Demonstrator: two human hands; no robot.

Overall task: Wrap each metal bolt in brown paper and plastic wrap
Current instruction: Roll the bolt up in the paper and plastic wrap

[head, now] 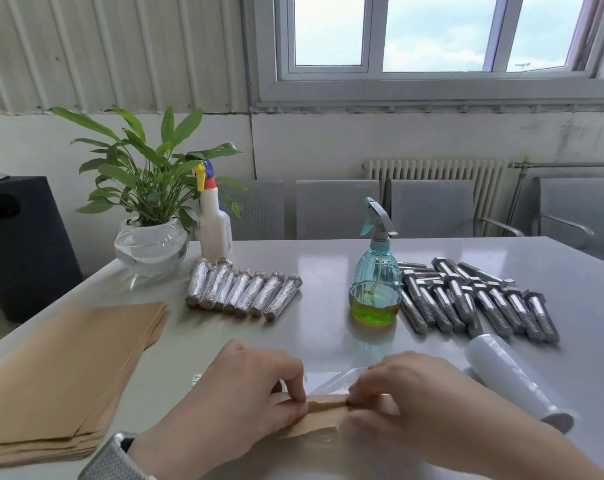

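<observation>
At the near edge of the pale grey table point(328, 258), both hands work on a brown-paper-wrapped bolt point(326, 407) lying crosswise on a sheet of clear plastic wrap point(331, 379). The left hand point(238, 393) pinches the paper roll at its left end with curled fingertips, and the right hand point(418, 396) pinches its right end the same way; the metal inside is hidden by the paper. A grey watch band point(111, 459) sits on the left wrist.

To the left lies a stack of flat brown paper sheets point(68, 372). Farther back, a row of finished bolts wrapped in paper and shiny film point(243, 292) lies side by side. On the right, a pile of bare metal hex bolts point(477, 299) is spread out, and just beside it stands a teal spray bottle with green liquid point(375, 271). A white roll of plastic wrap point(511, 375) lies near the right hand. At the back left stand a white spray bottle with a yellow and red nozzle point(213, 223) and a green plant in a round glass bowl point(148, 216).
</observation>
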